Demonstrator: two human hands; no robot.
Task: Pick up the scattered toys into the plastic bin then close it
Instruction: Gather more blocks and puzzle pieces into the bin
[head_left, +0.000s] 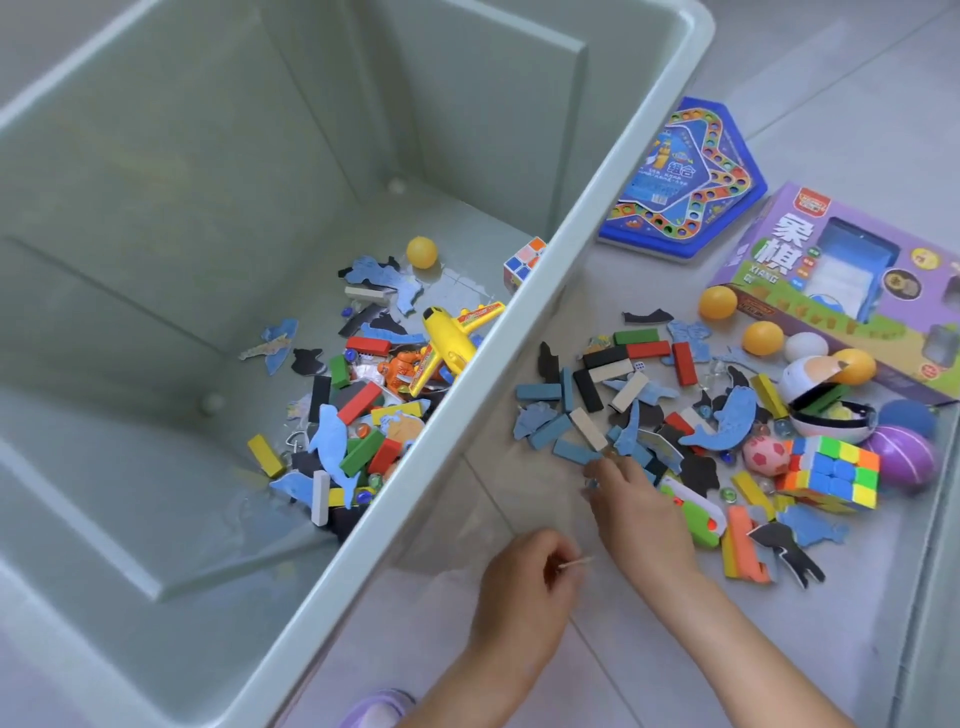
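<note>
At the far left we see the plastic bin (156, 208), pale green and open at the top. Its bottom holds a heap of toys gathered toward its right wall: a blue whale cut-out (327, 441), coloured wooden blocks, a yellow toy plane (447, 343), an orange ball (422, 252) farther back, and a small puzzle cube (522, 260) tucked against the right wall.

Just right of the bin's rim, low over the tiled floor (649, 649) and near us, our left grip (524, 577) pinches a thin stick (574, 564) between thumb and forefinger, and the stick points right. A little farther and to the right, our right grip (634, 509) reaches down to the near edge of the scattered toys (649, 395). Its bent fingertips (597, 467) lie among blue blocks, and we cannot tell whether they have hold of anything.

The scattered toys lie on the floor, outside the bin. Among them are flat blocks in blue, black, red and cream, and dark and blue animal cut-outs. To the right of the right grip lies a green toy (696, 514). Farther right sit a pink football-patterned ball (764, 454) and a bright puzzle cube (834, 470), with a purple egg (901, 454) just beyond the cube.

Far from us, a blue game board (685, 176) lies flat. To its right is a purple game box (852, 270), with orange and white balls along its near edge.
</note>
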